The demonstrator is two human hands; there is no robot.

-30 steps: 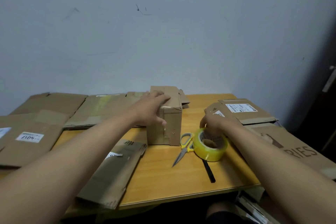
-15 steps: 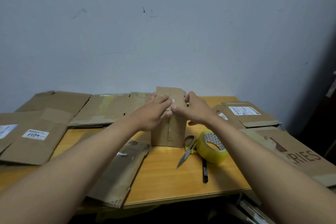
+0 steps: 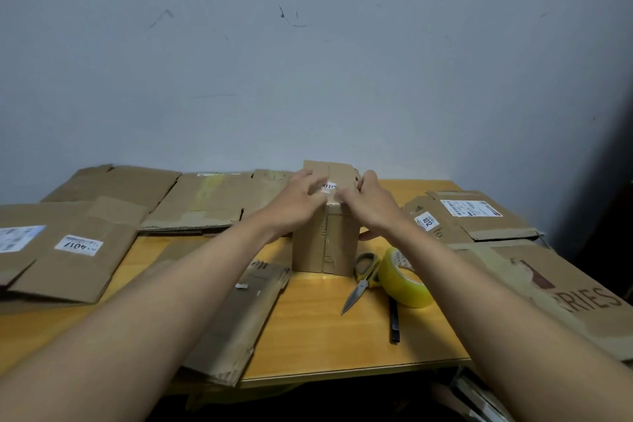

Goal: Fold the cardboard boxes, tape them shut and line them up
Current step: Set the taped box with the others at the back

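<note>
A small folded cardboard box (image 3: 337,243) stands upright at the middle of the wooden table (image 3: 318,329), with a white label on its top. My left hand (image 3: 294,204) lies over the box's top left edge, fingers pressing on the top near the label. My right hand (image 3: 371,204) presses on the top right, its fingertips meeting the left ones, its thumb down by the box's right side. A yellow tape roll (image 3: 409,288) and yellow-handled scissors (image 3: 363,279) lie just right of the box.
Flattened boxes cover the table: a labelled one at far left (image 3: 68,250), two along the wall (image 3: 205,202), one under my left forearm (image 3: 236,319), and several at right (image 3: 479,216). A black pen-like tool (image 3: 394,322) lies near the front edge.
My right hand left the tape roll and came up onto the box top beside the left hand. Both hands now sit a little further back on the top.
</note>
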